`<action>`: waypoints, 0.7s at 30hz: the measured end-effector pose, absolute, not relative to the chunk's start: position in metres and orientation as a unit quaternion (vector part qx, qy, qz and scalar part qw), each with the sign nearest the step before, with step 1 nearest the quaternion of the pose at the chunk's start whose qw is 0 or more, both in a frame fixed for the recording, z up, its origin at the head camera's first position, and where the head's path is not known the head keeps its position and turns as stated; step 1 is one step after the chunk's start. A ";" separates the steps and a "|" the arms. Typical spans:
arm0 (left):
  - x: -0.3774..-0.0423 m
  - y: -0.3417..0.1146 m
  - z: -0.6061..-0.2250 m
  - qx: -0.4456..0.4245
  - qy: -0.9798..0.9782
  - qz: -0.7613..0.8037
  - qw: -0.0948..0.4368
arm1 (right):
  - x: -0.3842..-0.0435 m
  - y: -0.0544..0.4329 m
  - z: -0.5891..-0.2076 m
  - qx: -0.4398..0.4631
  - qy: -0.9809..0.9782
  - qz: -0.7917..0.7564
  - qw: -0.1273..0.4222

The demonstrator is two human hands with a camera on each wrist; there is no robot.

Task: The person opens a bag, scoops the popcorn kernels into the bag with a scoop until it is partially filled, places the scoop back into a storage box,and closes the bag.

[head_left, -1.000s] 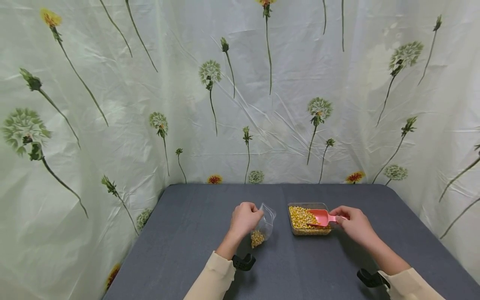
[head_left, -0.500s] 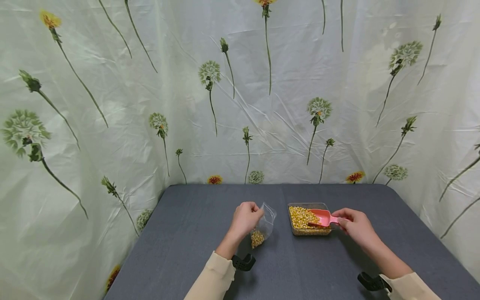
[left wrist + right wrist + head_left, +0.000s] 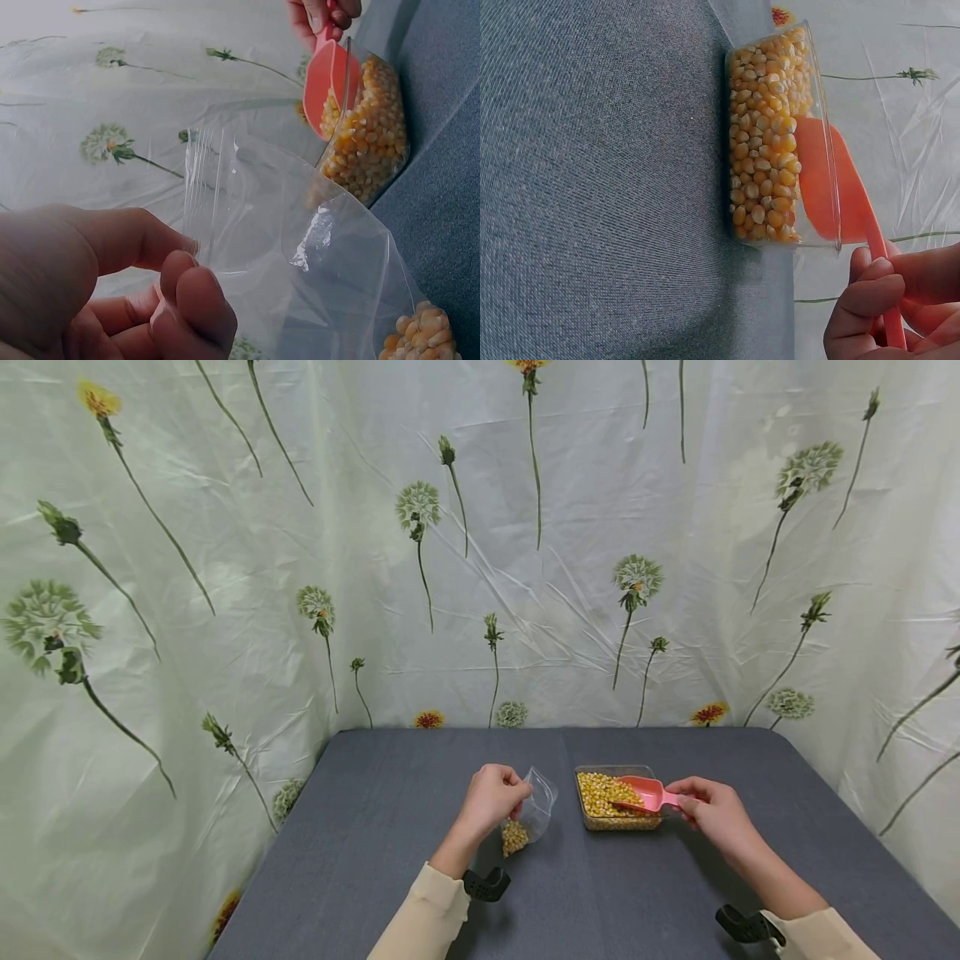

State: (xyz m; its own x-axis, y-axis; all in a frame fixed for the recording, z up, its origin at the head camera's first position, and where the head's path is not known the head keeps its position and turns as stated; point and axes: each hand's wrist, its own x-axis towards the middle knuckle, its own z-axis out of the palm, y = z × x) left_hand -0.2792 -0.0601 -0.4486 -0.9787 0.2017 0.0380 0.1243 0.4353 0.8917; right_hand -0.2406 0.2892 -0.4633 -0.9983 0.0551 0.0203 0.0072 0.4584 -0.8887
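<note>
My left hand (image 3: 491, 797) pinches the top edge of a clear zip bag (image 3: 300, 247) between thumb and finger. Corn kernels (image 3: 514, 837) fill the bag's bottom corner. To the right stands a clear rectangular container (image 3: 617, 768), well filled with yellow corn kernels (image 3: 761, 150). My right hand (image 3: 712, 814) grips the handle of a pink scoop (image 3: 642, 793). The scoop's bowl lies in the container, its front edge among the kernels, as the right wrist view shows. Some kernels sit at the scoop's mouth in the left wrist view.
A dark grey cloth-covered table (image 3: 375, 843) carries the bag and the container. Behind and at the sides hangs a pale curtain (image 3: 360, 568) printed with dandelions. Each wrist wears a black band (image 3: 487, 885).
The scoop has shifted slightly left into the kernels in the container. The bag's upper part has swung a little to the right, still held by my left hand.
</note>
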 end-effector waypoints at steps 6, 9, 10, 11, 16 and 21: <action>-0.278 -0.060 -0.448 0.090 0.848 0.521 0.032 | -0.240 0.288 -0.462 -0.022 -0.847 0.531 0.027; -0.277 -0.060 -0.448 0.090 0.852 0.515 0.029 | -0.239 0.288 -0.462 -0.023 -0.845 0.534 0.026; -0.277 -0.060 -0.448 0.090 0.854 0.511 0.028 | -0.239 0.288 -0.462 -0.023 -0.844 0.536 0.026; -0.277 -0.060 -0.447 0.090 0.856 0.508 0.028 | -0.239 0.288 -0.462 -0.023 -0.843 0.537 0.026; -0.277 -0.059 -0.447 0.079 0.874 0.478 0.030 | -0.239 0.288 -0.462 -0.021 -0.839 0.544 0.030; -0.278 -0.059 -0.448 0.078 0.878 0.470 0.045 | -0.240 0.290 -0.463 -0.021 -0.838 0.545 0.029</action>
State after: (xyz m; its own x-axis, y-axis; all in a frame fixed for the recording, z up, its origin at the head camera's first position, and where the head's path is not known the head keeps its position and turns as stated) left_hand -0.2776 -0.0592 -0.4477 -0.9837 0.1797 -0.0047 0.0956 0.5451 0.8329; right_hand -0.2403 0.2898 -0.4630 -0.9974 0.0672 0.0257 0.0038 0.4057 -0.9140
